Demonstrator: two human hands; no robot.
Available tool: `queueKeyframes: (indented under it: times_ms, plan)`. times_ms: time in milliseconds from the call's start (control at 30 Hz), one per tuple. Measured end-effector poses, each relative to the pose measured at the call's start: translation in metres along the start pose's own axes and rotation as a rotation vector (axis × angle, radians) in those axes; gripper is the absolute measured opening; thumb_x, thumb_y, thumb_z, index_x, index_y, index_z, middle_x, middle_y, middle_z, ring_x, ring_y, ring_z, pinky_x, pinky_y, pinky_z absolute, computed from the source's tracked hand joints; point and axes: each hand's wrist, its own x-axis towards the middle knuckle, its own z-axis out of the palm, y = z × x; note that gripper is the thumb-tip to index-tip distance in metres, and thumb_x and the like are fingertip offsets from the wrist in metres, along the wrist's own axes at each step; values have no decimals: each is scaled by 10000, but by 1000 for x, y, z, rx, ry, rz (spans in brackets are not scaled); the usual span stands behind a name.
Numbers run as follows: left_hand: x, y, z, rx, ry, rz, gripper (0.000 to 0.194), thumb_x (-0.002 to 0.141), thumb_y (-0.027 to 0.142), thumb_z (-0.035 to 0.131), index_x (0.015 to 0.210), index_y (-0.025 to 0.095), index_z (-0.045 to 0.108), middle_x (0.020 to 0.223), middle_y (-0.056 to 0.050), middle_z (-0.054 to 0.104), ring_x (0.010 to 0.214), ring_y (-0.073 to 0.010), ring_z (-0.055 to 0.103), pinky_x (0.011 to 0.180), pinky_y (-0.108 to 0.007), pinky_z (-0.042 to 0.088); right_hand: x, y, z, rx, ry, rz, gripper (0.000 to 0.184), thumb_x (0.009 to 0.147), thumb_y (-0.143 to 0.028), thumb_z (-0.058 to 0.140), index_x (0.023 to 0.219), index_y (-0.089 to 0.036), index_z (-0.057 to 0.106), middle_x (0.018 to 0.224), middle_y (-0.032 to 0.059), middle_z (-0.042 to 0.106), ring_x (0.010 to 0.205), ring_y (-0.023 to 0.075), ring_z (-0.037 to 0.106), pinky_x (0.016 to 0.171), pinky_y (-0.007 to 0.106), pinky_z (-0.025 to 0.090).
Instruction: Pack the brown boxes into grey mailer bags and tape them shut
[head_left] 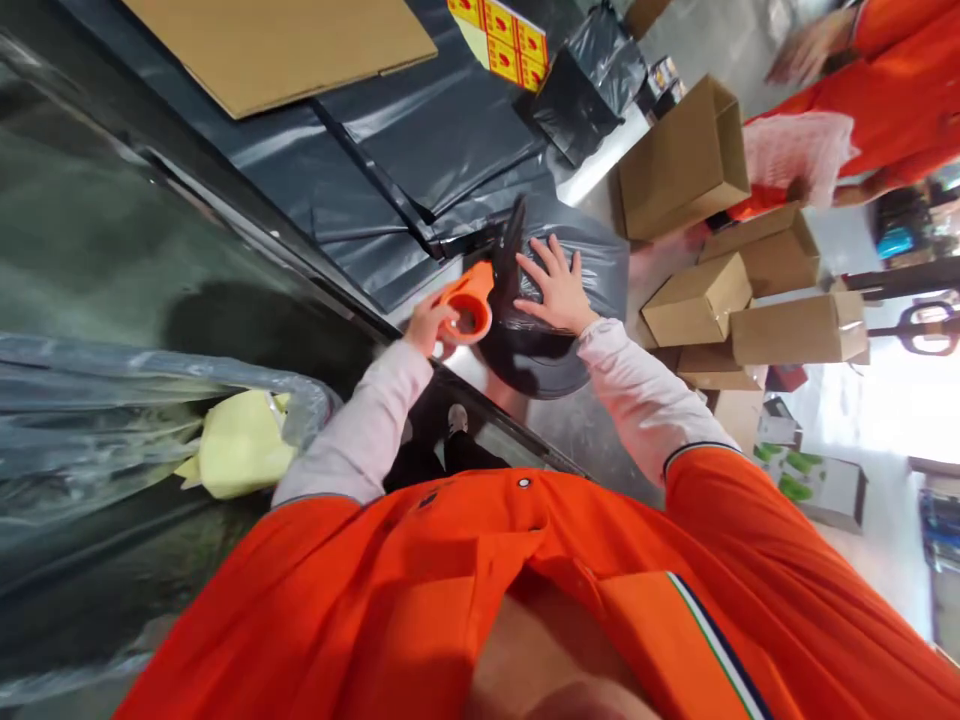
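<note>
My left hand (429,322) is closed around an orange tape dispenser (480,285), held at the left side of a bundle wrapped in black plastic (592,255). On top of that bundle lies my right hand (556,290), palm down with the fingers spread. A dark rounded edge (536,370) shows below the bundle on the side toward me. Black plastic bags (442,140) lie flat on the table beyond my left hand.
A flat cardboard sheet (292,45) and yellow-red labels (510,45) lie on the bags. Cardboard boxes (675,160) stand at right, near another person in orange (892,100). Crumpled yellow material (247,445) and clear plastic sheeting (97,430) are at left.
</note>
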Motion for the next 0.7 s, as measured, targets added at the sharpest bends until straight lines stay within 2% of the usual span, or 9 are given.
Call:
queueKeyframes:
  times_ms: [100,167,333,400,467,533,600,633,700]
  plan:
    - [-71,-50,-1,0,44,-28,885,572,202,676,1454,139,694,981,-54,779,708,-172,635,641,-267,531,4,0,10,14,16,-16,903,1014,-796,493,1736,-263,390,1848,149,201,1714,476,46,1279,841,-2]
    - [-90,-64,4,34,63,-14,930,555,184,669,1484,151,683,1044,-62,791,760,-183,659,672,-265,547,4,-1,12,21,27,-16,880,1026,-760,498,1743,-262,375,1850,142,194,1714,475,38,1275,848,-10]
    - [-51,-30,8,219,-119,-103,942,562,101,582,1497,121,693,925,-36,803,655,-178,666,613,-243,554,7,2,14,9,19,-28,840,1031,-667,556,1750,-279,364,1853,136,182,1710,486,39,1261,870,-19]
    - [-45,-22,23,313,-211,-127,728,596,113,557,1272,101,825,852,-32,797,634,-185,676,571,-223,547,13,1,18,9,31,-15,827,1039,-646,549,1754,-279,356,1854,139,178,1711,488,35,1250,883,-17]
    - [-52,-30,51,392,-331,-146,473,606,126,580,966,132,886,726,-28,760,624,-195,681,555,-208,533,22,-3,19,39,53,20,819,1043,-647,527,1747,-258,374,1852,152,179,1713,489,27,1232,901,6]
    - [-65,-46,79,446,-475,-166,464,560,107,631,941,149,892,728,-35,770,690,-210,718,622,-214,550,31,-4,15,151,87,64,819,1021,-658,536,1711,-225,450,1836,178,223,1715,474,69,1227,897,94]
    - [-73,-55,87,403,-586,-214,677,499,78,658,1138,160,870,943,-75,833,854,-254,767,736,-274,579,33,7,2,365,152,111,748,969,-639,538,1595,-237,612,1759,171,405,1666,436,288,1186,836,304]
    - [-73,-53,82,329,-562,-215,748,493,94,669,1219,145,842,1055,-114,835,919,-288,773,766,-324,587,30,18,-7,479,199,137,692,962,-623,472,1501,-252,697,1678,143,526,1583,399,444,1120,758,433]
    - [-63,-32,56,152,-359,-119,742,538,177,688,1268,115,804,1153,-170,815,985,-335,761,772,-403,587,14,55,-26,705,353,253,704,1003,-563,254,1276,-220,806,1449,99,710,1347,266,664,975,516,580]
